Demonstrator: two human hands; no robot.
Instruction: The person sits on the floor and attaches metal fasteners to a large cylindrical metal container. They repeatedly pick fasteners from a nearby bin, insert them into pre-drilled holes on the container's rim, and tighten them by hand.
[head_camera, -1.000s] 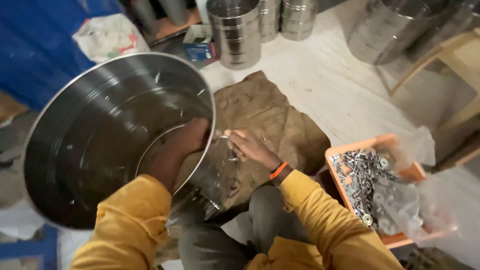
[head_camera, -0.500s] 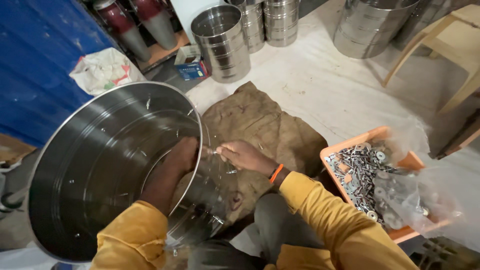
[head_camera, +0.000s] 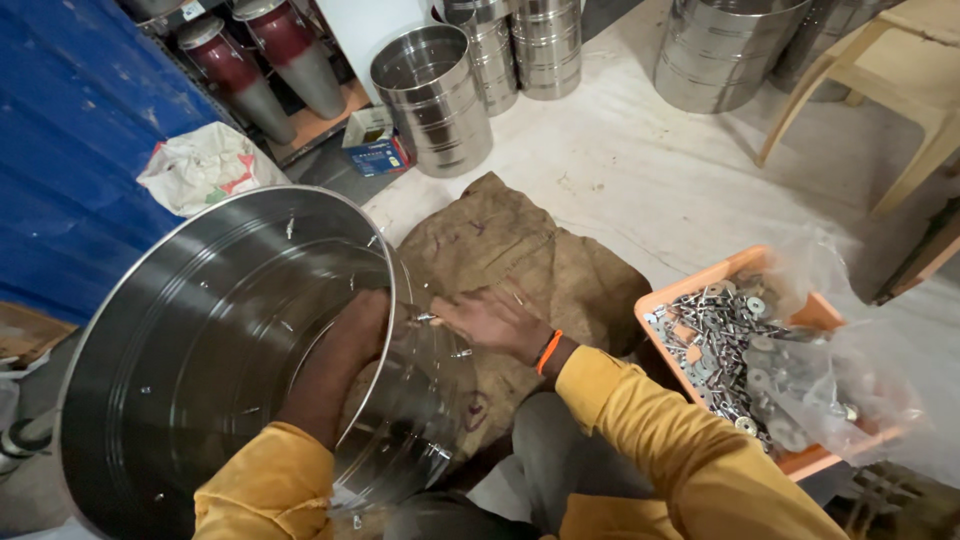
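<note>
Big steel drum lies tipped on its side at left, mouth toward the camera; left hand is reached inside, pressed against the inner wall near the rim, though how far its fingers are spread cannot be told. Right hand sits just outside the same rim, fingers pinched shut on a small metal pin touching the drum wall. Brown sack lies beneath; orange tray of metal fasteners stands right, smaller steel drums behind.
</note>
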